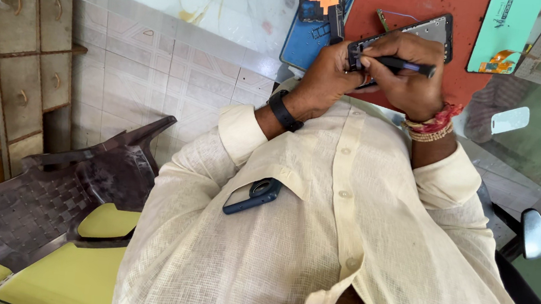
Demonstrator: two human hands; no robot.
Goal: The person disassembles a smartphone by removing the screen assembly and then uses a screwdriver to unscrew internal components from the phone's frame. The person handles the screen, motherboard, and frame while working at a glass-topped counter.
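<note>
My left hand [328,71], with a black band on the wrist, grips the near end of an opened phone frame [433,30] that lies on a red work mat [420,3]. My right hand [409,76], with red and beaded threads at the wrist, holds a dark pen-like tool [405,66] lying across the phone's near end. The tool's tip sits by my left fingers. Both hands touch each other above my cream shirt.
A blue mat [298,48] with a dark phone part bearing an orange patch [322,7] lies left of the red mat. A teal back cover [505,26] lies to the right. A dark blue phone [252,196] sticks out of my shirt pocket. A brown plastic chair [58,197] and wooden drawers [14,44] stand left.
</note>
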